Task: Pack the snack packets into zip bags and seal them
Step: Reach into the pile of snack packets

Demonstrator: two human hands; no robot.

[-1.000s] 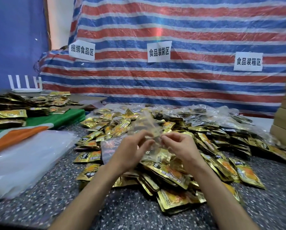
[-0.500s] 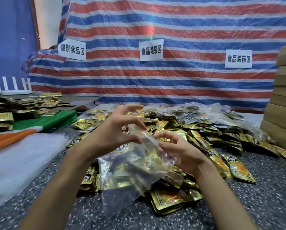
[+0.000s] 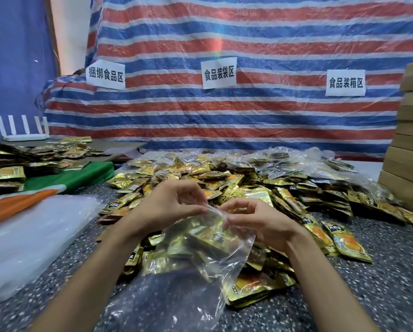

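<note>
Dark grey speckled tabletop (image 3: 380,295). Centre to rear: broad loose heap of gold foil snack packets (image 3: 248,183), spilling toward near right. Behind it, clear plastic bags filled with packets (image 3: 296,159). Left edge: flat stack of translucent plastic bags (image 3: 28,240), touching a green, white and orange cloth (image 3: 76,173) that carries a second packet pile (image 3: 6,173). Far right: stacked brown cardboard boxes (image 3: 406,164)

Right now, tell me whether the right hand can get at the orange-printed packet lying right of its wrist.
Probably yes: the packet lies uncovered beside the right hand, but that hand pinches the zip bag and must let go first.
</note>
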